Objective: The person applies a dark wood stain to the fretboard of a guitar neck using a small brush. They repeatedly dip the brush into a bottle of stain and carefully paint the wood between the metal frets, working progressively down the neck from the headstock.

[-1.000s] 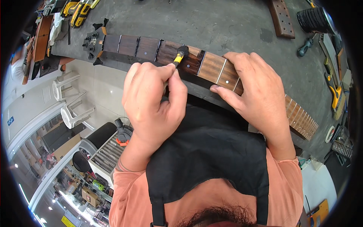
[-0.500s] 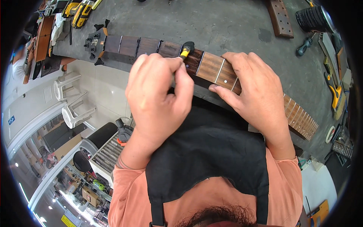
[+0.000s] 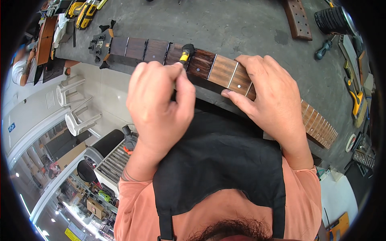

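Note:
A guitar neck lies across the bench, its dark headstock with tuning pegs at the left. My left hand pinches a small brush with a black head and a yellow band. The brush head touches the fretboard near its far edge, beside a fret; most of the handle is hidden in my fingers. Dark and shiny wood shows just right of the brush, while the stretch beyond it is lighter brown. My right hand grips the neck further right, thumb on the near edge and fingers over the far edge.
A brown block with holes, a black can and a screwdriver stand or lie at the far right. A yellow-handled knife is at the right edge. Yellow power tools sit far left, where another person works.
My left hand has slid left along the fretboard with the brush, uncovering more dark, shiny wood. The right hand keeps its grip. The person at the far left has shifted slightly.

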Demonstrator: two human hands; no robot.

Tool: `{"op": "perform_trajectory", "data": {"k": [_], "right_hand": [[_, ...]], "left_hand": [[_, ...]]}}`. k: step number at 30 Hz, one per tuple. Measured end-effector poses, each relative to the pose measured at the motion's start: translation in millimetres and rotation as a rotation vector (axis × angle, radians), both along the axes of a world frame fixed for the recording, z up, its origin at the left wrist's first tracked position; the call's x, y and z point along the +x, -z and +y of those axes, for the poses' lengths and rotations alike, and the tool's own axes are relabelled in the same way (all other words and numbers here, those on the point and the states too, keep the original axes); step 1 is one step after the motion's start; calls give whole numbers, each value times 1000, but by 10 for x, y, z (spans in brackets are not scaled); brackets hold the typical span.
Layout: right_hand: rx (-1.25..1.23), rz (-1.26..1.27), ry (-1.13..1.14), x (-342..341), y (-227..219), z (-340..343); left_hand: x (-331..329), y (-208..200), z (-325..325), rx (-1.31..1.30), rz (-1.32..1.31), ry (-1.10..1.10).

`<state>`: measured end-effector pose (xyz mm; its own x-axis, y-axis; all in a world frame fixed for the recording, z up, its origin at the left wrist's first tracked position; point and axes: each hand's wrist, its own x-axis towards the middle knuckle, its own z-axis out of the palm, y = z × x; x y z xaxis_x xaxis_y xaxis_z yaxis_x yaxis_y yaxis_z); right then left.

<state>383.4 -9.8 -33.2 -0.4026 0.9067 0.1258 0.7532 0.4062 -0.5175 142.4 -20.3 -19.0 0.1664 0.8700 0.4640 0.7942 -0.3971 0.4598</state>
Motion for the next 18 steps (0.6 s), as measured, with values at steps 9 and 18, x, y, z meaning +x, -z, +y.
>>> {"op": "perform_trajectory", "data": {"k": [9, 18], "right_hand": [[13, -2, 2, 1, 0, -6], [33, -5, -5, 8, 11, -11]], "left_hand": [[-28, 44, -51, 29, -11, 51], [-46, 87, -209, 16, -32, 54]]}}
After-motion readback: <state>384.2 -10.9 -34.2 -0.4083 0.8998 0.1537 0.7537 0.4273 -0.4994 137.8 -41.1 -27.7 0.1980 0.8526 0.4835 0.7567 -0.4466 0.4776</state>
